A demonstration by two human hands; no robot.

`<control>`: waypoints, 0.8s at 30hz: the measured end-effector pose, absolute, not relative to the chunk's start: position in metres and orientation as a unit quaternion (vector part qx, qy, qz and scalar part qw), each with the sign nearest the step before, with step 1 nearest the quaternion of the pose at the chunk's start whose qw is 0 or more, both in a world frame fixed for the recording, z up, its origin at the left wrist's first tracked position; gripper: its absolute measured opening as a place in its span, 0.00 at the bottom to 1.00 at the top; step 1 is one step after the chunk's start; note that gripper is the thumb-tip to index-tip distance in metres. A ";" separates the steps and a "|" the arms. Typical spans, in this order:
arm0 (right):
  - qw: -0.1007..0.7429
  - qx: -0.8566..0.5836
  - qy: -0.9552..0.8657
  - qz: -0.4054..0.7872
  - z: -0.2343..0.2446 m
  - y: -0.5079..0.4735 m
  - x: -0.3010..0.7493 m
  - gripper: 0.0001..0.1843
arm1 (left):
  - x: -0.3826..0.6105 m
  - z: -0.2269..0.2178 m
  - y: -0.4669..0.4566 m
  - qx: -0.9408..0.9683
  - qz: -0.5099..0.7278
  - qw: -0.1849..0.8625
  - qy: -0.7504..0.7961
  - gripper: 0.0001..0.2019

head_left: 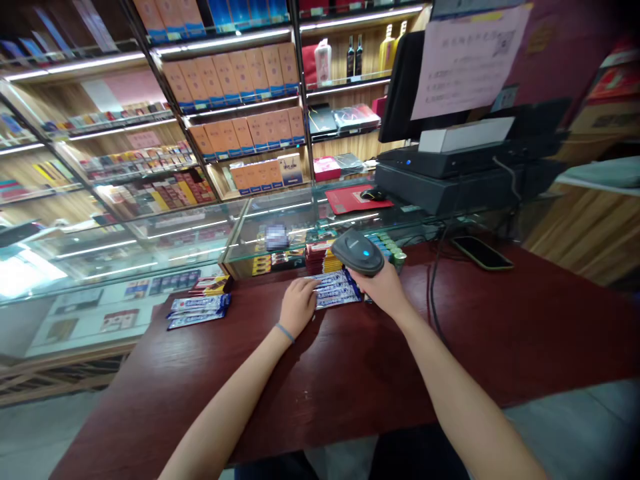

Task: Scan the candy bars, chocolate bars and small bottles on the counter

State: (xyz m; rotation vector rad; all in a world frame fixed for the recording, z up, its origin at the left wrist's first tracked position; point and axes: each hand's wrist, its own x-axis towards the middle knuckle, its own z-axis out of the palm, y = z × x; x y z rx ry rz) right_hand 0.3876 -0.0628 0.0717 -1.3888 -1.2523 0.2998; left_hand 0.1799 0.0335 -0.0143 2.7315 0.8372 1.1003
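Right hand (381, 290) at 12 o'clock, grip closed around a black handheld barcode scanner (357, 252), held just above blue-and-white wrapped bars (337, 291) on the dark red counter (350, 363). Left hand (299, 307) beside it, grip loose and open, fingertips (313, 285) on those bars. More matching bars (199, 312) at 11 o'clock, phone (483, 253) at 2 o'clock.

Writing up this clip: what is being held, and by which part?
The right hand grips a black barcode scanner by its handle; the left hand touches blue-and-white packs.
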 end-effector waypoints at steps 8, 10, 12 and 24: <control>0.548 -0.583 -0.588 0.117 0.054 -0.057 0.358 0.25 | 0.037 -0.002 0.074 0.827 0.373 -0.031 0.419 0.13; 0.540 -0.568 -0.610 0.115 0.050 -0.055 0.348 0.26 | 0.002 -0.003 0.079 0.813 0.367 -0.047 0.450 0.12; 0.529 -0.549 -0.636 0.119 0.048 -0.054 0.337 0.27 | -0.030 -0.004 0.081 0.803 0.358 -0.062 0.473 0.13; 0.399 -0.525 -0.743 0.119 0.018 -0.057 0.290 0.25 | -0.100 -0.031 0.090 0.750 0.231 -0.035 0.618 0.25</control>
